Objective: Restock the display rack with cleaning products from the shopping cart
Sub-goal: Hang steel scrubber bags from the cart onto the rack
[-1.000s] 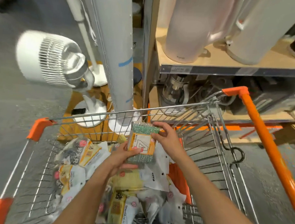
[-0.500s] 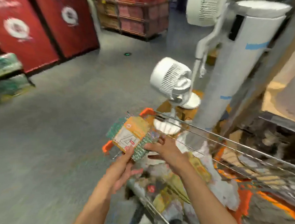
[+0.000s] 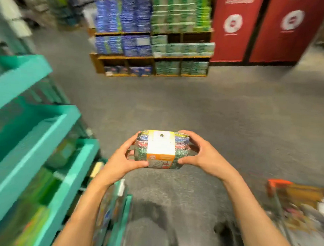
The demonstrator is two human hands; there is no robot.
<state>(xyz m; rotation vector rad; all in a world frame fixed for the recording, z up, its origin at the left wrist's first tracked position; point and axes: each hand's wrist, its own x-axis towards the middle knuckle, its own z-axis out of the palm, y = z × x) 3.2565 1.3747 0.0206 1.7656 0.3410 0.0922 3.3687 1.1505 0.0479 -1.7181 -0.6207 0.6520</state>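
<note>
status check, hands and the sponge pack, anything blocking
Left hand and right hand both grip the sponge pack, held over the floor. Teal rack to the left, cart at right. Nothing between pack and rack.

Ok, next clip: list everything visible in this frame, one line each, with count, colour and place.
scrubber pack: one, multicoloured pads under a white and orange label, held mid-frame above the floor.
display rack: one, teal, tiered, along the left edge; blurred goods in its trays.
shopping cart: one, orange corner with wire frame, lower right, holding blurred packets.
wooden shelf unit: one, brown, far centre, stacked with blue and green packages.
red panels: two, red with white round logos, upper right.
floor: grey, across the middle.
left hand: grips the pack's left end.
right hand: grips the pack's right end.
</note>
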